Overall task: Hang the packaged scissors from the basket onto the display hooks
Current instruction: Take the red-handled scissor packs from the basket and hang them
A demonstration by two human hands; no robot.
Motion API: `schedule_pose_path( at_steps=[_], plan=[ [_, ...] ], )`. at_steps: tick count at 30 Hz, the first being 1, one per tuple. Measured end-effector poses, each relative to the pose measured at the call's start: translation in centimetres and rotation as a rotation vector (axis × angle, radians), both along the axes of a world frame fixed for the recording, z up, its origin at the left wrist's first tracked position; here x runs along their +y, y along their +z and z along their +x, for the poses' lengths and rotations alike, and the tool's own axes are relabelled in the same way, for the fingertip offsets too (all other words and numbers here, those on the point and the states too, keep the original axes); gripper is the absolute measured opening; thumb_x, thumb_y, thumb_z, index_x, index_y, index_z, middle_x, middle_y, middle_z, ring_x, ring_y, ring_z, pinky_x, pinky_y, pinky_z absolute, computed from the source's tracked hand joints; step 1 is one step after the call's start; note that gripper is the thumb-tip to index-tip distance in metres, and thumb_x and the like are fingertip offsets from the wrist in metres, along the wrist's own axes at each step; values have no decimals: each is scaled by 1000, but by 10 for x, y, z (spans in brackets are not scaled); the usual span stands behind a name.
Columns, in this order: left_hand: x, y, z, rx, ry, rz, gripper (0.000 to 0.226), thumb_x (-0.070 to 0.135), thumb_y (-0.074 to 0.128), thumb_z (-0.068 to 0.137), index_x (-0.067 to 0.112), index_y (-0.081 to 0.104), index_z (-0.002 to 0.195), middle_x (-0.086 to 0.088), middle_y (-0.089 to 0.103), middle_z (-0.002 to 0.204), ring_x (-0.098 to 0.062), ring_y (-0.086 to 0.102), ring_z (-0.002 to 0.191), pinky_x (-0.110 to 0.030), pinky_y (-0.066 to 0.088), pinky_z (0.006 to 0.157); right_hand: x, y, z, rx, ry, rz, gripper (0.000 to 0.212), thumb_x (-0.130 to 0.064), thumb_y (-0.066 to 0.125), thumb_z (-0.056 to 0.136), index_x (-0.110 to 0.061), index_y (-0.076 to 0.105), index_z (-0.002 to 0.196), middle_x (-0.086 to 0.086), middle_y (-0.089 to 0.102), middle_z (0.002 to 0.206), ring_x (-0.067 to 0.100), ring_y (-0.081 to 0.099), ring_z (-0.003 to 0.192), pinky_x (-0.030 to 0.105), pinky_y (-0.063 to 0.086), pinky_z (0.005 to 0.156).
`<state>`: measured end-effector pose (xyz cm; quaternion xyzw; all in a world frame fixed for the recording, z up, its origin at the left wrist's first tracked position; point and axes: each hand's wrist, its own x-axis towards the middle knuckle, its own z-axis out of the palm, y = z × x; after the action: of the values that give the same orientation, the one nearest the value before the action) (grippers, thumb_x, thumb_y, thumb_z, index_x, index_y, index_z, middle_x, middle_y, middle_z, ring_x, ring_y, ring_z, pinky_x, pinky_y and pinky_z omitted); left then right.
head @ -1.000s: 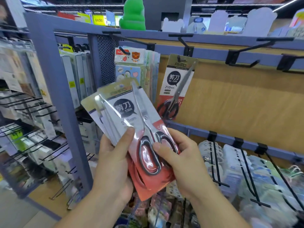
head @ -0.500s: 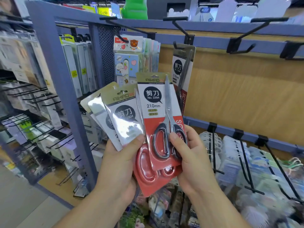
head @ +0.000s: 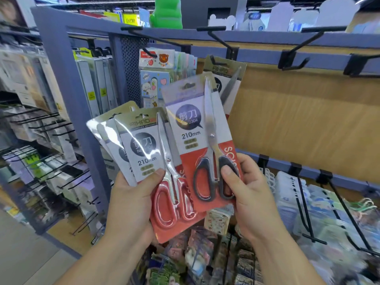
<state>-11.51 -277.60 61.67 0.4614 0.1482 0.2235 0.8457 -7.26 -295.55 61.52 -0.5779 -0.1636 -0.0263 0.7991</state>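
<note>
Head view, here we go: your left hand (head: 131,202) grips a fan of scissor packs (head: 144,145), thumb flat across the front card and the other fingers (head: 121,179) curled round behind. The front pack shows red handles. That fan sits below and to the left of the hung pack (head: 230,73), the one on the display hook (head: 218,40).

Your right hand (head: 248,194) pinches a single pack (head: 197,128) by its lower end, thumb on a black handle, the rest wrapped behind the card. The single pack stands nearly upright. Its top overlaps the lower left of the hung pack, though I cannot tell whether they touch.

Left of the hung pack hang sticker sheets (head: 156,79). To its right, more black hooks (head: 296,56) jut from the rail.
</note>
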Motion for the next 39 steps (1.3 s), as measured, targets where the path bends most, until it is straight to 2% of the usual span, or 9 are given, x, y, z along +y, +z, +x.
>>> schedule_pose_path(
  at_steps=[2,4,9,14,19,26,31,35,39],
  plan=[
    [4,1,1,-5,12,14,30,-2,70,92,23,71,110,-7,81,105,-27,79,88,-41,64,73,-2,4,2,-71,-39,-9,21,-18,64,89,-16,68,110,-2,78,96,12,75,83,24,59,67],
    [7,2,2,-16,20,20,30,-2,70,92,23,71,109,-6,81,106,-28,79,91,-43,62,78,-3,7,5,-139,-75,-14,18,-19,65,89,-22,70,106,-1,77,98,13,75,86,25,59,71],
    [12,5,5,-53,23,67,31,-2,69,92,22,71,111,-4,81,108,-25,79,94,-37,63,74,1,9,11,-225,-157,1,22,-22,65,90,-40,74,98,-2,77,103,14,74,91,29,60,76],
    [17,4,7,-72,17,80,31,-2,68,94,20,70,115,-4,81,108,-23,79,91,-32,64,67,6,9,16,-195,-192,16,18,-24,65,90,-30,69,106,-3,77,103,17,75,94,31,62,75],
    [20,3,9,-91,16,79,35,-2,68,93,15,68,123,-6,80,112,-26,79,95,-32,63,69,15,8,23,-212,-228,-15,16,-29,65,91,-42,70,101,-5,76,105,18,74,98,35,63,81],
    [21,5,10,-109,9,71,37,-2,67,93,13,67,126,-7,80,112,-24,79,93,-31,63,68,20,0,59,-153,-323,-267,10,-25,61,105,-34,64,108,-2,76,104,20,73,99,52,59,92],
    [22,5,9,-118,-3,72,40,-1,67,93,14,66,130,-7,80,113,-25,79,95,-32,64,69,21,4,92,-114,-419,-443,2,-33,55,106,-31,57,107,-4,69,97,19,67,92,46,57,85],
    [21,6,9,-116,-7,68,38,0,68,91,16,67,126,-6,80,111,-25,79,94,-33,64,69,23,11,111,-31,-432,-498,7,-29,49,109,-24,52,106,-8,63,97,13,60,88,29,47,70],
    [20,6,8,-103,-27,72,34,0,69,92,18,69,120,-5,81,110,-25,79,94,-35,65,68,23,15,122,25,-404,-512,6,-30,52,108,-25,54,111,-9,64,101,13,63,95,26,45,68]
  ],
)
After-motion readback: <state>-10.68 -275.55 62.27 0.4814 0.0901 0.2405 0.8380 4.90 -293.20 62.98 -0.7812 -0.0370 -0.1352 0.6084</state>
